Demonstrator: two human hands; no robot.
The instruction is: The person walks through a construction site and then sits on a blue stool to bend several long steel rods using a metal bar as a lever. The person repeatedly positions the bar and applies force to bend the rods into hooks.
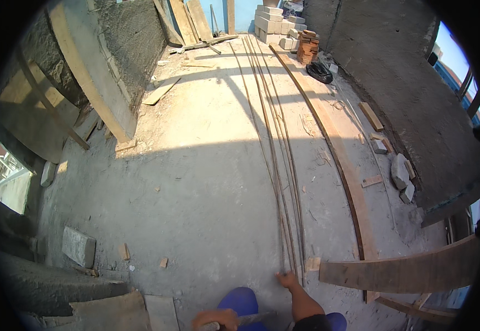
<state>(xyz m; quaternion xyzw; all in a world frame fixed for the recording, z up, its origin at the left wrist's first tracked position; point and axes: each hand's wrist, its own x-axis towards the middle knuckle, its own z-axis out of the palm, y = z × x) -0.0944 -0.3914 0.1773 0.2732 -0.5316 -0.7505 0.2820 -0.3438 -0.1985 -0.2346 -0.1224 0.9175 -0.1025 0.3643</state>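
Several long thin steel rods (276,165) lie on the concrete floor, running from near my knees to the far end of the room. My right hand (288,280) reaches down to their near ends, its fingers closed on a rod. My left hand (218,318) is by my left knee, curled round something mostly hidden by the fingers. A grey, flat-looking piece (256,318) shows between my knees beside that hand; whether it is part of what I hold is unclear.
Right of the rods lies a long timber plank (345,176), with a wide curved-looking board (400,270) across its near end. Grey blocks (273,23) and red bricks (308,47) are stacked far off. A pale block (78,246) sits left, near scattered wood scraps. Rough walls flank the floor.
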